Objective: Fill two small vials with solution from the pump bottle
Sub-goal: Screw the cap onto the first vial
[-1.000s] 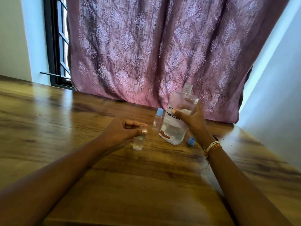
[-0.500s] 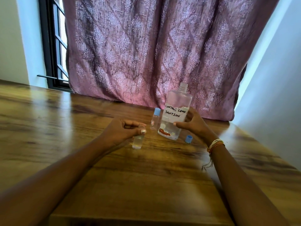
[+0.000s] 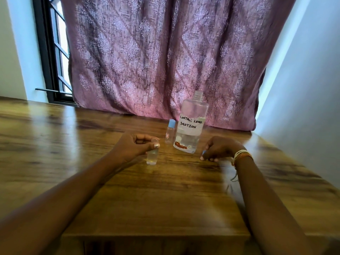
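The clear bottle [image 3: 191, 126], labelled "Contact Lens Solution" and with its neck uncovered, stands upright on the wooden table [image 3: 165, 190]. A small vial with a blue cap [image 3: 170, 132] stands just left of it. My left hand [image 3: 134, 146] pinches the top of an uncapped small vial [image 3: 152, 156] that holds clear liquid and rests on the table. My right hand [image 3: 219, 149] is down on the table right of the bottle, fingers curled over a loose blue cap [image 3: 203, 152], of which only a sliver shows.
A purple patterned curtain [image 3: 165, 52] hangs right behind the bottle along the table's far edge. A dark window frame [image 3: 49, 52] is at the back left, and a pale wall [image 3: 303, 89] runs along the table's right side.
My right hand set the bottle upright on the table, let go of it and dropped to the blue cap beside it. My left hand kept hold of the open vial.
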A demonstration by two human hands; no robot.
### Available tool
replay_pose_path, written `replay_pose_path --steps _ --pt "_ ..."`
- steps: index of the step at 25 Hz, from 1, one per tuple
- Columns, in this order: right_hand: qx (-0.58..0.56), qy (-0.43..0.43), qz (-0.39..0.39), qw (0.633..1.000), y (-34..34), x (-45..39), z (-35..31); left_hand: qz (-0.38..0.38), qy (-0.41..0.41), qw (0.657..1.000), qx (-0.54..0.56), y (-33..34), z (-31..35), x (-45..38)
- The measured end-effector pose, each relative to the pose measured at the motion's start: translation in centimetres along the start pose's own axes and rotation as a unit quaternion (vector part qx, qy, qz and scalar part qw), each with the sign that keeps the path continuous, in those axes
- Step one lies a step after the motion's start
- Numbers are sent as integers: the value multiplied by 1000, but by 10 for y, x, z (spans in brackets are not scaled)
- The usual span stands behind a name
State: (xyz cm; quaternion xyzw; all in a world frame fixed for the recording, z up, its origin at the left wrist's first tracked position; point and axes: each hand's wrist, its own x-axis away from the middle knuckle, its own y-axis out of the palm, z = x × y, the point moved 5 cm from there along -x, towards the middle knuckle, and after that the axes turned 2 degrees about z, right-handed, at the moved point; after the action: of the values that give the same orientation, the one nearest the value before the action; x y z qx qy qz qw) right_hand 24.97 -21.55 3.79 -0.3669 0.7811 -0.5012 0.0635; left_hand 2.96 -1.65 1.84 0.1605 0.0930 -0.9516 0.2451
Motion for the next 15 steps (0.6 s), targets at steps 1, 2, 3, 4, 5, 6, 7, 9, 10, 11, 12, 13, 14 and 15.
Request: replay_pose_path --steps 1,2,3,4,5,6,7,9,10,11,12,13,14,15 --pt "4 -10 -38 999 3 7 -6 0 -4 1000 1 0 0 0" --pt "-5 -35 -77 996 6 14 -15 0 -7 1000 -1 0 0 0" --pt "-30 -76 -111 990 10 22 -27 -1 -11 1000 -2 0 0 0" --pt "-72 -126 -149 978 15 31 -41 0 -17 1000 0 1 0 1" --pt "-120 -176 -182 960 21 40 -58 3 -27 1000 7 2 1 2" --pt "-162 -222 -213 938 28 48 -73 5 -34 999 15 3 0 2" --pt "-195 -259 -231 917 34 54 -88 5 -38 999 21 3 -1 2" --pt "-261 -303 -201 894 42 58 -109 3 -38 999 25 3 -2 1" --pt "-293 -318 -154 888 44 59 -117 4 -40 999 28 3 -2 1" --pt "-313 -330 -88 886 43 59 -121 4 -42 999 33 3 -3 1" --pt "-317 -337 -14 886 41 59 -122 2 -43 998 36 3 -3 1" --pt "-314 -344 55 883 40 58 -122 -1 -47 998 41 4 -4 1" --pt "-315 -350 108 875 39 59 -122 -4 -53 997 47 5 -6 1" --pt "-320 -355 145 866 42 59 -121 -5 -60 997 58 6 -7 2"
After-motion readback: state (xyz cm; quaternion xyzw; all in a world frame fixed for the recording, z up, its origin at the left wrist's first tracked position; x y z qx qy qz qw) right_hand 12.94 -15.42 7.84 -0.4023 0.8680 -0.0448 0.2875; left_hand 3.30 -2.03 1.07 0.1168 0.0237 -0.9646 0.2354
